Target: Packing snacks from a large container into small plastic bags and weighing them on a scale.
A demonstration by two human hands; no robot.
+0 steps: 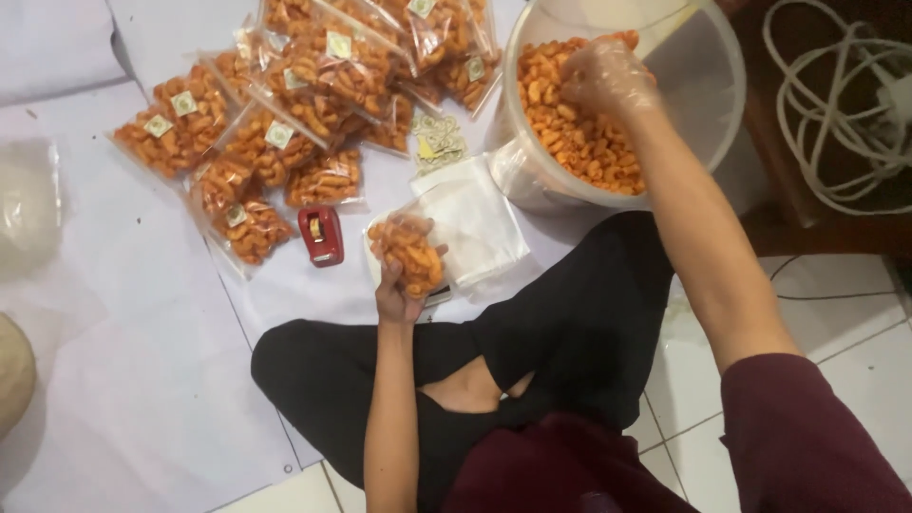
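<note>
Seated cross-legged on a white floor sheet [142,380], mid-way through bagging orange snacks by hand. At the sheet's far left and centre, a heap of sealed snack packets [275,123], each with a small label, spread toward the far edge; just near of them, a small red tape dispenser [321,236]. Near the sheet's middle, left hand [397,299] raised and clenched around the base of a clear bag [408,249], mouth up and partly filled with orange pieces, in front of a stack of empty clear bags [480,223]. To the right, at the sheet's far right corner, right hand [608,76], in a thin plastic glove, sunk into a large clear tub [708,104] of loose snacks [579,142], fingers curled on a handful. Filling step apparently in hand; next move likely calling for a careful carry from tub across to the bag's narrow mouth, well apart from the scooping hand, without spilling.
</note>
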